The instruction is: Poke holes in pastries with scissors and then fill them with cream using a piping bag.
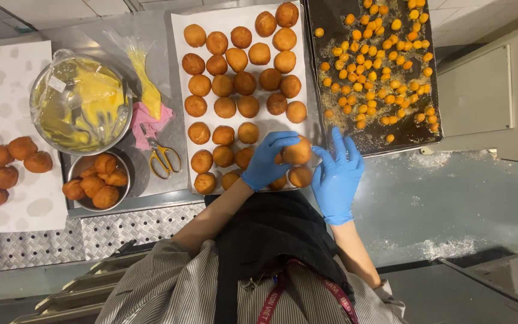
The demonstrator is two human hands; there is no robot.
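Observation:
My left hand point(267, 161), in a blue glove, is closed around a round golden-brown bun point(299, 152) at the near right corner of a white paper-lined tray point(178, 36). Many similar buns point(236, 84) lie in rows on that tray. My right hand point(337, 178), also gloved in blue, is just right of the held bun. Its fingers are spread and point toward the bun, and it holds nothing. Another bun point(300, 176) lies right below the held one.
A dark tray point(316, 90) of small orange balls sits to the right. On the left are a plastic-covered bowl of yellow cream point(81, 102), a piping bag point(145, 78), a pink cloth point(146, 123), yellow-handled scissors point(163, 157), a small bowl of buns point(95, 181) and more buns on spotted paper point(7, 165).

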